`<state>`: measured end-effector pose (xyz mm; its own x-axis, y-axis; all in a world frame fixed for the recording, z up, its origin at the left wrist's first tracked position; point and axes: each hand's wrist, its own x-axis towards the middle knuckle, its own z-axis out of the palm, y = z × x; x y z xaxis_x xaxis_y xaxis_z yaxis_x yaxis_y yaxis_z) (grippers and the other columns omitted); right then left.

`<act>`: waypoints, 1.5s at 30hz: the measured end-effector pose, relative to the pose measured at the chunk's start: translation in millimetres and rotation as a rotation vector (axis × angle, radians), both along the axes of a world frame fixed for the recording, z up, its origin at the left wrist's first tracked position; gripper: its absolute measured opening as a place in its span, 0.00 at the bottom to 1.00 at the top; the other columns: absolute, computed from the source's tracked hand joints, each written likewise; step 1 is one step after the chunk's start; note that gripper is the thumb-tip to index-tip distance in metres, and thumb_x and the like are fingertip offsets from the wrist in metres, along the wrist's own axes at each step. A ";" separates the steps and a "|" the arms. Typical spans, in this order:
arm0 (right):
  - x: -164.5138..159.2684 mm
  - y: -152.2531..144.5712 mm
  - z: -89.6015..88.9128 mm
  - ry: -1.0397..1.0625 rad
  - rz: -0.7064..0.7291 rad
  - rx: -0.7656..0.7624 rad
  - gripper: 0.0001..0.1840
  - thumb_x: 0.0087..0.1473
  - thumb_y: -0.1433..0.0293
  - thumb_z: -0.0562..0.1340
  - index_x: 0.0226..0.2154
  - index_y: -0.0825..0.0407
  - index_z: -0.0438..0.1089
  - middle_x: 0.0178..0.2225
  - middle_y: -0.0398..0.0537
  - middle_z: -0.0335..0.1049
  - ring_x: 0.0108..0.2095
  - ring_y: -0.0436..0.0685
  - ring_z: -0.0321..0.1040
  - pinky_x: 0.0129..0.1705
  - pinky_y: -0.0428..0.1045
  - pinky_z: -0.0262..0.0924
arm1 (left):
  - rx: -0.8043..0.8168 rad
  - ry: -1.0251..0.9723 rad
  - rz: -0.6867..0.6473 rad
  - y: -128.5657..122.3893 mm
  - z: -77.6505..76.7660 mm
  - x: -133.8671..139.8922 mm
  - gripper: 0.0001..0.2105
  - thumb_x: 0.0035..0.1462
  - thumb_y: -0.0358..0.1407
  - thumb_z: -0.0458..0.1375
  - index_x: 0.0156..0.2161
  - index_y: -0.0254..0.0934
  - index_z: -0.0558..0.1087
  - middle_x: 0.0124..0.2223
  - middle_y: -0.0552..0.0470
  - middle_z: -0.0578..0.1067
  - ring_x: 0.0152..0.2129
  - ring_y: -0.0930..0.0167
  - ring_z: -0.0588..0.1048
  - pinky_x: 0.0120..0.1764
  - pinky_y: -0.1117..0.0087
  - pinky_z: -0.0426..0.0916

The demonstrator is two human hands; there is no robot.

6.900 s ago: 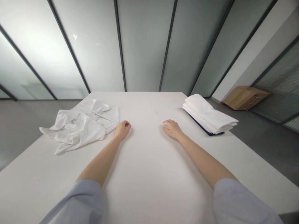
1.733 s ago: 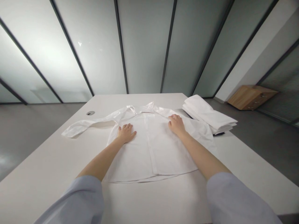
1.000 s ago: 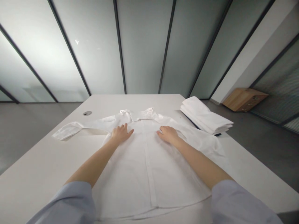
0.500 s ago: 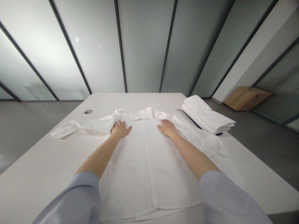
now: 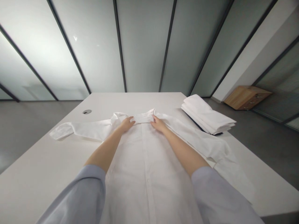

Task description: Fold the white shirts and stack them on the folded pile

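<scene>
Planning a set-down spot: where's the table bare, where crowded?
Bare: far strip of the table, beyond the collar; near-left patch between left shirt sleeve, left arm and table edge; smaller patch between right shirt sleeve, folded stack and right edge. Crowded: the middle, where the shirt lies with left hand and right hand at its collar.

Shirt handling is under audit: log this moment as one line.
left hand: at collar; right hand: at collar; shirt: spread on table, sleeves out; folded stack: right of collar

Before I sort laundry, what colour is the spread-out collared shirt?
The collared shirt is plain white, showing best in the head view.
</scene>
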<state>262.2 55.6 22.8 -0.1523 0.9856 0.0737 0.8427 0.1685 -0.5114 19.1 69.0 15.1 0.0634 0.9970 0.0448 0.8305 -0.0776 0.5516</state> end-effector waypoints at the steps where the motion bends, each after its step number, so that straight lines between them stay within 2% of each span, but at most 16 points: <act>1: -4.8 5.1 0.2 0.036 -0.025 -0.030 0.26 0.59 0.63 0.54 0.58 0.53 0.62 0.50 0.51 0.72 0.49 0.58 0.69 0.50 0.48 0.60 | -0.011 -0.094 0.041 4.3 -1.1 1.7 0.23 0.57 0.41 0.51 0.54 0.33 0.71 0.49 0.43 0.77 0.46 0.63 0.74 0.47 0.67 0.67; 3: -12.6 15.2 3.1 0.088 -0.093 -0.083 0.24 0.60 0.59 0.51 0.50 0.54 0.71 0.44 0.52 0.75 0.45 0.59 0.71 0.48 0.49 0.61 | -0.030 -0.237 0.118 11.2 2.1 3.9 0.22 0.58 0.44 0.49 0.48 0.32 0.75 0.42 0.44 0.79 0.41 0.63 0.76 0.42 0.67 0.69; 5: -17.6 25.0 9.0 0.174 -0.133 -0.074 0.28 0.62 0.56 0.46 0.48 0.54 0.72 0.44 0.53 0.76 0.46 0.59 0.71 0.49 0.50 0.61 | -0.017 -0.339 0.153 16.6 10.2 3.8 0.24 0.61 0.46 0.44 0.52 0.33 0.72 0.45 0.44 0.78 0.42 0.64 0.76 0.41 0.66 0.70; 8: -19.1 34.6 19.9 0.329 -0.111 0.055 0.32 0.65 0.56 0.38 0.62 0.53 0.57 0.59 0.52 0.63 0.59 0.54 0.59 0.55 0.48 0.55 | 0.072 -0.372 0.141 20.2 22.4 1.0 0.28 0.63 0.45 0.40 0.66 0.39 0.54 0.61 0.45 0.67 0.56 0.66 0.68 0.49 0.65 0.67; 10: -16.7 32.8 24.6 0.332 -0.066 0.102 0.33 0.65 0.56 0.38 0.66 0.55 0.45 0.66 0.51 0.49 0.64 0.51 0.48 0.60 0.47 0.50 | 0.117 -0.253 0.106 16.9 24.8 -0.1 0.32 0.63 0.46 0.42 0.69 0.38 0.42 0.67 0.45 0.55 0.63 0.65 0.57 0.55 0.63 0.62; 11: -14.8 28.7 25.3 0.295 -0.030 0.103 0.34 0.65 0.56 0.39 0.67 0.55 0.44 0.67 0.52 0.46 0.65 0.51 0.45 0.61 0.47 0.48 | 0.110 -0.155 0.072 12.9 23.6 0.2 0.35 0.61 0.47 0.45 0.69 0.37 0.40 0.69 0.44 0.51 0.64 0.64 0.53 0.58 0.63 0.58; 14: -7.6 4.5 20.2 0.079 0.110 0.089 0.32 0.62 0.56 0.47 0.64 0.54 0.52 0.65 0.53 0.52 0.64 0.55 0.49 0.62 0.50 0.46 | 0.001 0.156 -0.026 -7.7 12.2 4.9 0.39 0.57 0.52 0.50 0.68 0.35 0.45 0.69 0.40 0.47 0.65 0.57 0.47 0.61 0.56 0.52; 17: 1.3 -27.7 8.7 -0.199 0.179 0.058 0.30 0.59 0.56 0.54 0.60 0.50 0.60 0.62 0.55 0.58 0.62 0.62 0.53 0.62 0.56 0.47 | -0.110 0.368 -0.001 -31.8 -2.7 11.9 0.38 0.56 0.57 0.46 0.66 0.37 0.51 0.69 0.38 0.46 0.65 0.50 0.45 0.59 0.44 0.49; 19: 8.4 -46.1 0.4 -0.348 0.148 0.010 0.31 0.58 0.52 0.54 0.59 0.49 0.61 0.62 0.57 0.56 0.63 0.67 0.50 0.61 0.62 0.46 | -0.111 0.446 0.031 -42.2 -10.0 14.3 0.38 0.58 0.58 0.42 0.67 0.38 0.51 0.69 0.38 0.46 0.65 0.49 0.44 0.59 0.40 0.45; 22: 19.6 -60.9 -10.2 -0.457 0.046 -0.075 0.37 0.58 0.46 0.49 0.62 0.48 0.56 0.66 0.60 0.47 0.64 0.74 0.43 0.60 0.69 0.42 | -0.078 0.501 0.035 -44.7 -13.9 13.3 0.38 0.58 0.59 0.38 0.67 0.37 0.50 0.70 0.38 0.45 0.66 0.50 0.44 0.60 0.40 0.42; 26: 29.2 -53.2 -18.5 -0.450 -0.038 -0.119 0.42 0.57 0.42 0.43 0.66 0.46 0.47 0.69 0.57 0.35 0.66 0.75 0.37 0.59 0.71 0.40 | -0.030 0.537 0.025 -37.2 -9.0 14.5 0.37 0.59 0.57 0.39 0.66 0.35 0.52 0.69 0.38 0.48 0.65 0.52 0.47 0.61 0.44 0.45; 30: 29.3 -29.3 -19.8 -0.426 -0.042 -0.106 0.42 0.57 0.42 0.43 0.66 0.46 0.46 0.69 0.55 0.36 0.66 0.72 0.38 0.60 0.68 0.41 | 0.058 0.560 0.041 -39.5 -1.5 27.0 0.33 0.60 0.54 0.41 0.65 0.36 0.56 0.69 0.39 0.50 0.65 0.54 0.47 0.61 0.47 0.46; 34: 26.5 -11.0 -20.6 -0.414 -0.041 -0.077 0.39 0.59 0.44 0.42 0.66 0.46 0.48 0.69 0.54 0.37 0.66 0.71 0.39 0.61 0.67 0.41 | -0.050 0.503 0.084 -47.5 -1.8 28.5 0.37 0.58 0.58 0.40 0.67 0.39 0.52 0.69 0.39 0.48 0.65 0.49 0.46 0.58 0.39 0.47; 36: 26.5 -6.5 -21.7 -0.410 -0.034 -0.066 0.38 0.60 0.45 0.43 0.65 0.46 0.49 0.69 0.53 0.38 0.66 0.70 0.40 0.61 0.66 0.42 | -0.094 0.493 0.096 -49.1 -4.8 18.3 0.38 0.58 0.60 0.39 0.67 0.39 0.51 0.69 0.39 0.46 0.65 0.48 0.45 0.58 0.37 0.45; 39: 31.8 -3.5 -23.3 -0.402 -0.011 -0.048 0.36 0.61 0.48 0.45 0.65 0.47 0.51 0.69 0.53 0.40 0.66 0.68 0.40 0.62 0.65 0.42 | -0.091 0.502 0.061 -48.0 -8.8 -5.8 0.39 0.57 0.60 0.39 0.67 0.40 0.50 0.70 0.41 0.45 0.65 0.51 0.45 0.60 0.41 0.42; 45: 70.6 -2.2 -24.8 -0.291 -0.008 -0.038 0.34 0.63 0.56 0.47 0.65 0.56 0.50 0.66 0.58 0.48 0.65 0.62 0.47 0.64 0.55 0.42 | -0.119 0.441 0.101 -46.1 -6.7 -44.3 0.38 0.58 0.59 0.40 0.67 0.39 0.50 0.70 0.41 0.44 0.66 0.54 0.45 0.61 0.50 0.50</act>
